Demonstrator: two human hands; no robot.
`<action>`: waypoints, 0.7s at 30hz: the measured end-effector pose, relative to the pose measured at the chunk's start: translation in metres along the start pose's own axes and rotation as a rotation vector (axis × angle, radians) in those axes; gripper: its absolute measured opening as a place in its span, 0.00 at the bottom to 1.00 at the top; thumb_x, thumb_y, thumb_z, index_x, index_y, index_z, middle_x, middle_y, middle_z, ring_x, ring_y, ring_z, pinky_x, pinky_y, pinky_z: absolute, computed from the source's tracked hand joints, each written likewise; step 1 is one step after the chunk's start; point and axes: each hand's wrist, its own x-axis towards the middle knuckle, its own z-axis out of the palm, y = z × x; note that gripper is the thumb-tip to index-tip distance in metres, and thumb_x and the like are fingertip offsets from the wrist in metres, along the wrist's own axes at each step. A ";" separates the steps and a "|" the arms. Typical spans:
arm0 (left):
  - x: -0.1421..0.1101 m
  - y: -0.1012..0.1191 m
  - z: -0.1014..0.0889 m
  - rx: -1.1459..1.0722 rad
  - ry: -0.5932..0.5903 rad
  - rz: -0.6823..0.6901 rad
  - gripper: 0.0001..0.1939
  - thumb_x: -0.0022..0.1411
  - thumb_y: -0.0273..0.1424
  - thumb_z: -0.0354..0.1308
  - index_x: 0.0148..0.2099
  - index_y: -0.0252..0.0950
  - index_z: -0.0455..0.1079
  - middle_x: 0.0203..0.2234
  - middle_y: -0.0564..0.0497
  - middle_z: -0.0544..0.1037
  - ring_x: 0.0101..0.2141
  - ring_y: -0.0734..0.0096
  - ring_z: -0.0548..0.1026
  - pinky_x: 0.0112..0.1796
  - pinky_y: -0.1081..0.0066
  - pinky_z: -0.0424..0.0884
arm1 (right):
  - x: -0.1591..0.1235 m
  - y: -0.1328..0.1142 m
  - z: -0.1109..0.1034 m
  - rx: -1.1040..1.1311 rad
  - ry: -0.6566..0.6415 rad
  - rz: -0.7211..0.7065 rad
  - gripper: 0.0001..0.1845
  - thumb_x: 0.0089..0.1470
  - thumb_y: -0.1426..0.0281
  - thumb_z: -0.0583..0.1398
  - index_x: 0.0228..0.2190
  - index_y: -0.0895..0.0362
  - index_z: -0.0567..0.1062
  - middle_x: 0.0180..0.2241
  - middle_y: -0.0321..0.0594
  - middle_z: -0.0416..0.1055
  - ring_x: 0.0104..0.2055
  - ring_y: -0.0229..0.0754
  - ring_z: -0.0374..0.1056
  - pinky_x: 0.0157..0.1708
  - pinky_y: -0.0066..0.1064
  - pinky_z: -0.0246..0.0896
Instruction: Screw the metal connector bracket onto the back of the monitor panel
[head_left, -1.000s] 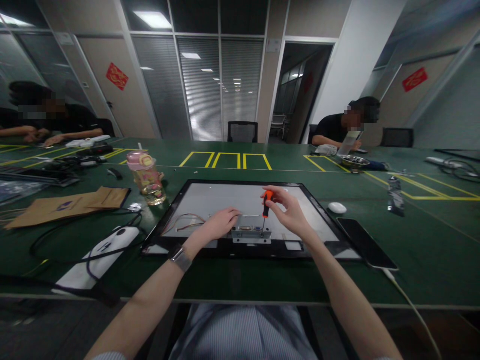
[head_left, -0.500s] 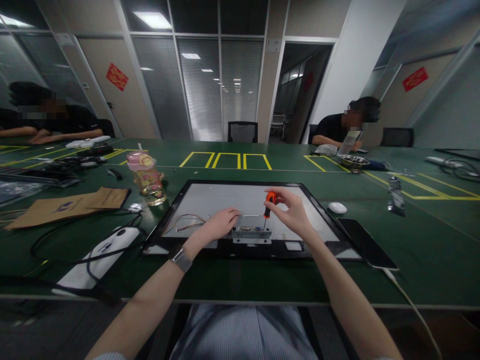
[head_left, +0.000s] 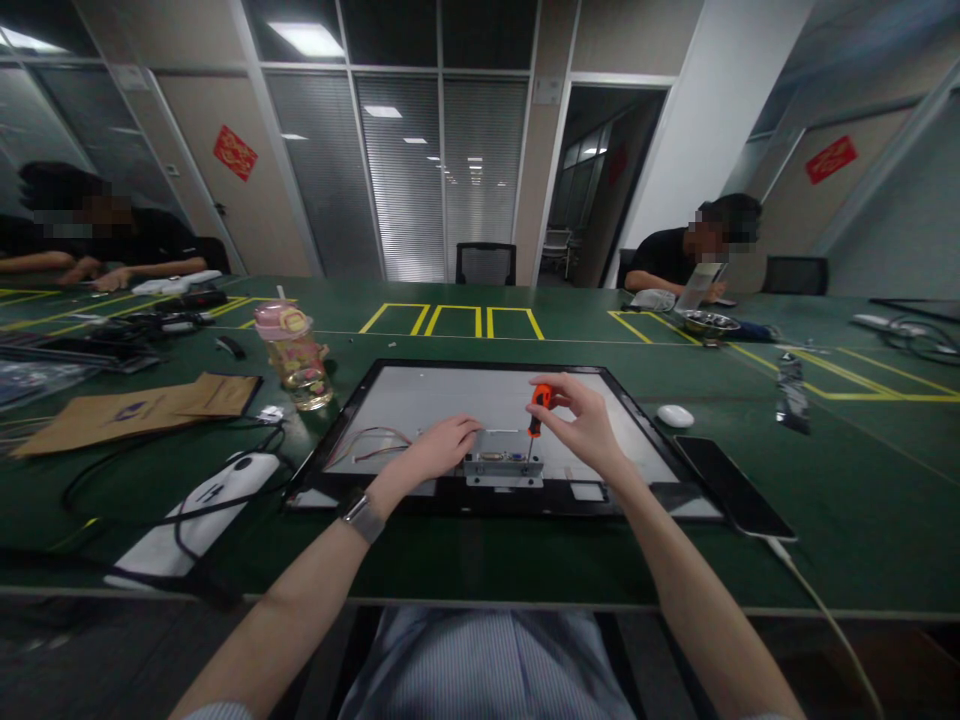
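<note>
An orange and black screwdriver (head_left: 541, 398) stands nearly upright in my right hand (head_left: 581, 420), with the fingers and thumb closed on its handle. Its thin shaft points down at the right end of a metal bracket (head_left: 504, 479) with a small connector board (head_left: 501, 456). My left hand (head_left: 444, 443) lies at the bracket's left side, fingers stretched out together; its thumb and what lies beneath the palm are hidden. Bracket and board rest on a flat panel with a black frame (head_left: 435, 498) and a pale grey back. Thin loose wires (head_left: 375, 432) trail left of my left hand.
A pink-lidded drink bottle (head_left: 292, 355), paper bag (head_left: 142, 413) and white power strip (head_left: 196, 515) with black cables lie left. A white earbud case (head_left: 675, 415) and a phone (head_left: 735, 487) on a cable lie right. Two people sit across the green table (head_left: 862, 500).
My hands, the screwdriver and the panel look almost unmoved. At the far left, the other person's hands have shifted slightly.
</note>
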 end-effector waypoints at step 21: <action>0.001 -0.001 0.002 0.001 0.012 0.014 0.18 0.68 0.31 0.40 0.53 0.34 0.67 0.51 0.45 0.72 0.50 0.65 0.71 0.54 0.65 0.63 | 0.001 -0.003 0.000 -0.021 0.018 0.000 0.13 0.52 0.65 0.62 0.41 0.53 0.75 0.31 0.38 0.69 0.30 0.38 0.68 0.31 0.33 0.72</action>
